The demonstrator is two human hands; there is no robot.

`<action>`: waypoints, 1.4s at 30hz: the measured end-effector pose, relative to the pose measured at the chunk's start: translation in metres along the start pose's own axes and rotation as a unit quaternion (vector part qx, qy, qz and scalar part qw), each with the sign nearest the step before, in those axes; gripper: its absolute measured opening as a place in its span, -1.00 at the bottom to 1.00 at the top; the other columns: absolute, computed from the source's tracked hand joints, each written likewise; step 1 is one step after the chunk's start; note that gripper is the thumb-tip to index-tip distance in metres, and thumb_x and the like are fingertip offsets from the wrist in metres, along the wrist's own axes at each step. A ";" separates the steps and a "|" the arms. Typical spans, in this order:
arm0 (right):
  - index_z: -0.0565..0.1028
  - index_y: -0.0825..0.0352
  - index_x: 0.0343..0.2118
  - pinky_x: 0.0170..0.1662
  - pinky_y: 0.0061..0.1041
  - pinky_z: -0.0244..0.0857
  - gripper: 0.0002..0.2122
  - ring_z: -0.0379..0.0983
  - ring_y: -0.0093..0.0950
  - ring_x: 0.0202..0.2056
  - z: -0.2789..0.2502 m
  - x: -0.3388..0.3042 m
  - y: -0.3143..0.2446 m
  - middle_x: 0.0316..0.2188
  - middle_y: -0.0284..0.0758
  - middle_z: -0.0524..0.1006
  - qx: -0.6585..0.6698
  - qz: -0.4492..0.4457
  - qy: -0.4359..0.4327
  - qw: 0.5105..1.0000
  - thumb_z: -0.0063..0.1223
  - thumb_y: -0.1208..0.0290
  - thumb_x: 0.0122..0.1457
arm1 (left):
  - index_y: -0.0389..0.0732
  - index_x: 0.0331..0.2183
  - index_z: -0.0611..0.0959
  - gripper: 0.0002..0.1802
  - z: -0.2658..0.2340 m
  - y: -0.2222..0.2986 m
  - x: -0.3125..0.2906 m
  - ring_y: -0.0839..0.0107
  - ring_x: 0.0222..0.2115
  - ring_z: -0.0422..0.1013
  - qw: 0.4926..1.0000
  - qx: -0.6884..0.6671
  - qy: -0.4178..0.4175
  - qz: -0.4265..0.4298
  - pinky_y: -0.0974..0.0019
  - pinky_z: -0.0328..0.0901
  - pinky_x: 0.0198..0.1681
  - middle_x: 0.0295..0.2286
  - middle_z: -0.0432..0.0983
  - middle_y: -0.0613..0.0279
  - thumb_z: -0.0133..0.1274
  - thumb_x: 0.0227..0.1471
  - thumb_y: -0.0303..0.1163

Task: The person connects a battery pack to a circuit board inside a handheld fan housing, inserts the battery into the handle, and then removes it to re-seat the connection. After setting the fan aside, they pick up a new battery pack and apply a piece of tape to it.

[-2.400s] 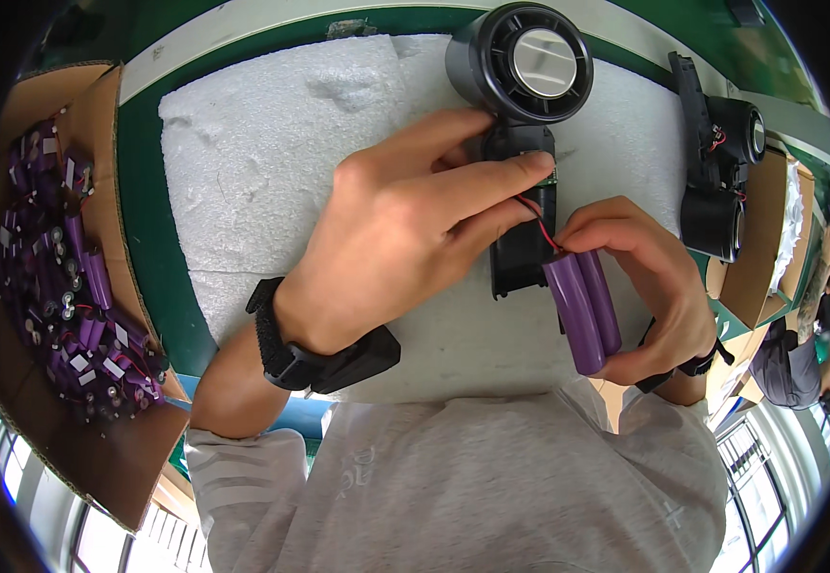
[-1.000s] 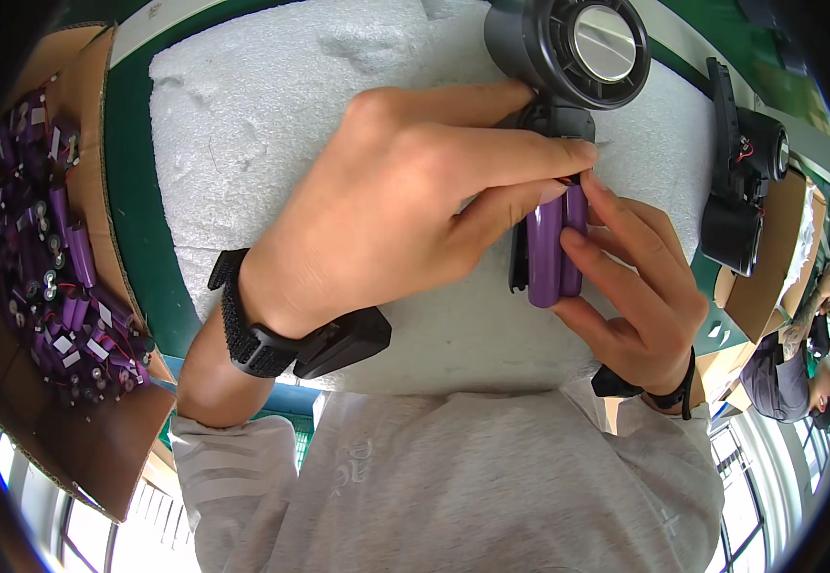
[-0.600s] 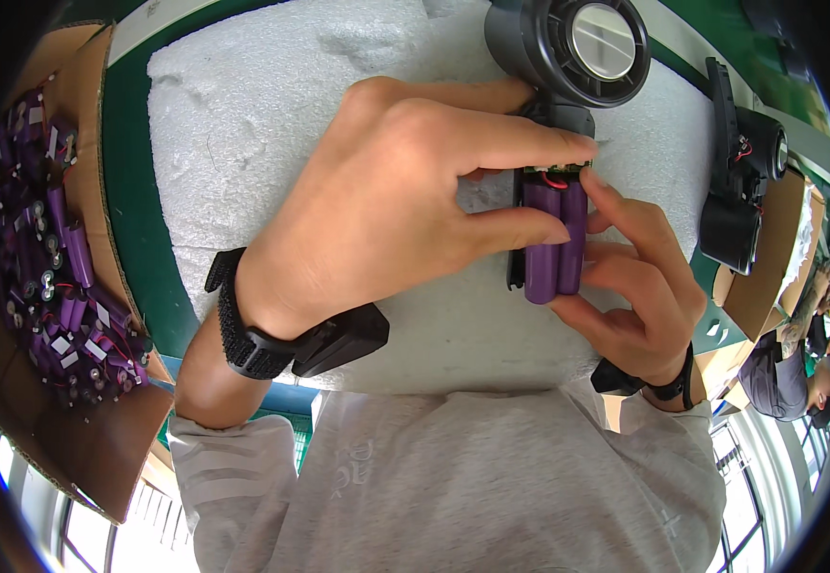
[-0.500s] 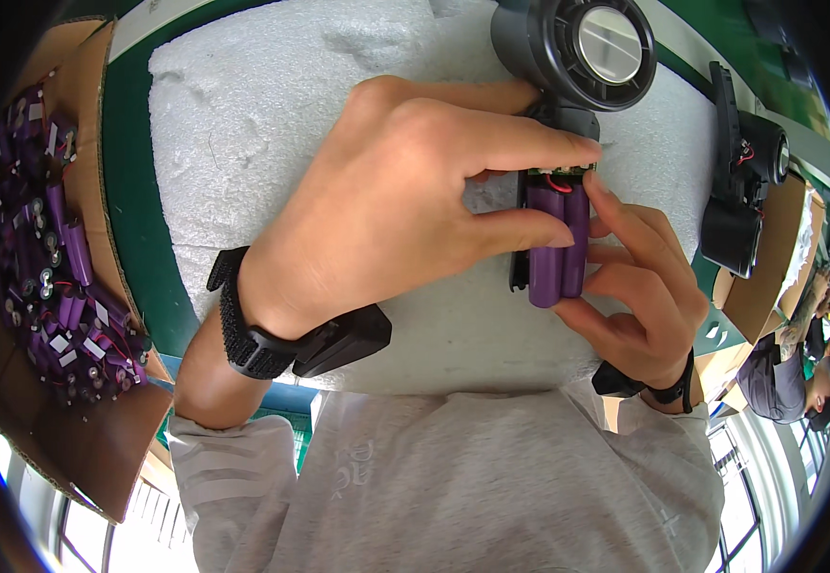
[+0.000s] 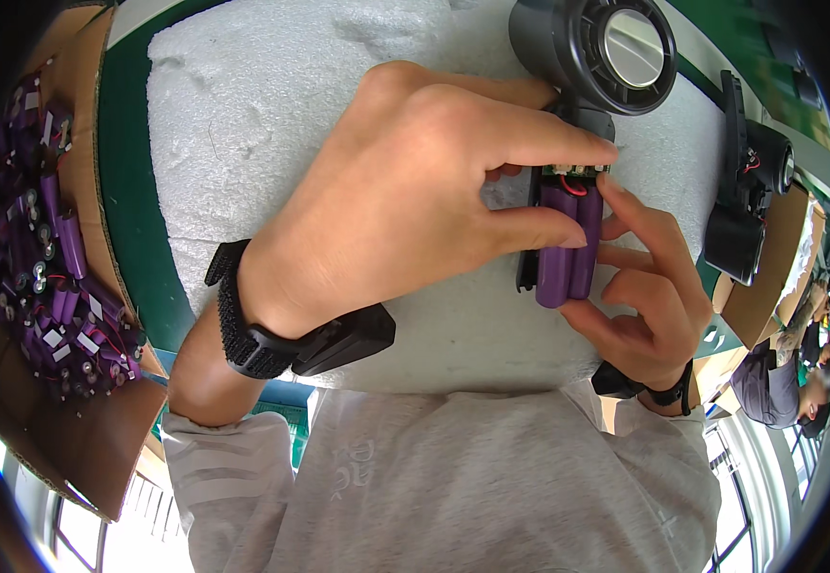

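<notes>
A black handheld fan (image 5: 548, 57) with a round head and silver centre lies on white foam, its handle toward me. Two purple cylindrical cells, a battery pack (image 5: 555, 272), sit at the handle. A green circuit board (image 5: 577, 172) and a red wire show at their upper end. From the left my left hand (image 5: 424, 181) reaches over, index finger by the board and thumb pressing the pack; its other fingers are behind the fan's neck. My right hand (image 5: 658, 296) grips the pack from the right, index finger at the board end and thumb at the lower end.
At the left stands a cardboard box (image 5: 100, 401) filled with many purple battery packs (image 5: 66, 239). The white foam block (image 5: 243, 115) covers the green table. Another black fan assembly (image 5: 744, 191) lies at the right, near a second carton (image 5: 768, 277). Another person (image 5: 768, 392) is farther right.
Both hands, the fan and the battery pack have shifted slightly to the right together. The grip of both hands looks the same.
</notes>
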State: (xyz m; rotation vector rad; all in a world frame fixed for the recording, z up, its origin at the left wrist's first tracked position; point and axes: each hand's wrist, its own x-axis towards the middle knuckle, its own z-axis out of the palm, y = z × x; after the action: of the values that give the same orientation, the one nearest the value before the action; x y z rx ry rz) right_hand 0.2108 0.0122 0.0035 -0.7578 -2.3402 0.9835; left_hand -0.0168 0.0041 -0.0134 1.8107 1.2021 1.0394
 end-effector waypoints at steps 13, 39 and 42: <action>0.35 0.33 -0.34 -0.42 -0.58 0.47 -0.52 0.43 -0.35 -0.24 -0.001 0.010 0.001 -0.02 -0.01 0.33 -0.032 0.009 -0.014 0.999 0.45 0.58 -0.34 | -0.11 -0.22 0.70 -0.42 0.000 0.006 0.003 0.48 -0.54 0.45 1.000 -0.004 -0.008 -0.016 0.49 0.42 -0.42 -0.39 0.60 0.26 0.41 -0.48 -0.54; 0.44 0.38 0.01 -0.20 -0.40 0.46 -0.30 0.40 -0.23 -0.08 0.003 0.005 -0.023 0.02 -0.17 0.32 -0.223 -0.002 -0.053 0.973 0.43 0.47 -0.35 | -0.17 -0.21 0.68 -0.53 -0.005 0.013 0.000 0.26 -0.52 0.48 0.995 -0.080 -0.020 -0.056 0.31 0.41 -0.36 -0.42 0.59 0.11 0.35 -0.33 -0.50; 0.43 0.38 0.01 -0.11 -0.33 0.43 -0.29 0.40 -0.19 -0.06 0.004 0.011 -0.022 0.03 -0.17 0.35 -0.256 -0.041 -0.047 0.965 0.43 0.44 -0.36 | -0.18 -0.18 0.66 -0.50 -0.007 0.010 0.000 0.27 -0.50 0.48 0.995 -0.084 -0.011 -0.050 0.30 0.41 -0.36 -0.37 0.59 0.10 0.34 -0.31 -0.51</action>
State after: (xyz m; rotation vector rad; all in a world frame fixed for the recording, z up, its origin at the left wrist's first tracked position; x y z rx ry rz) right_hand 0.1936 0.0045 0.0203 -0.8029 -2.7227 0.3781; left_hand -0.0190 0.0023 -0.0017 1.6130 1.1445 1.0282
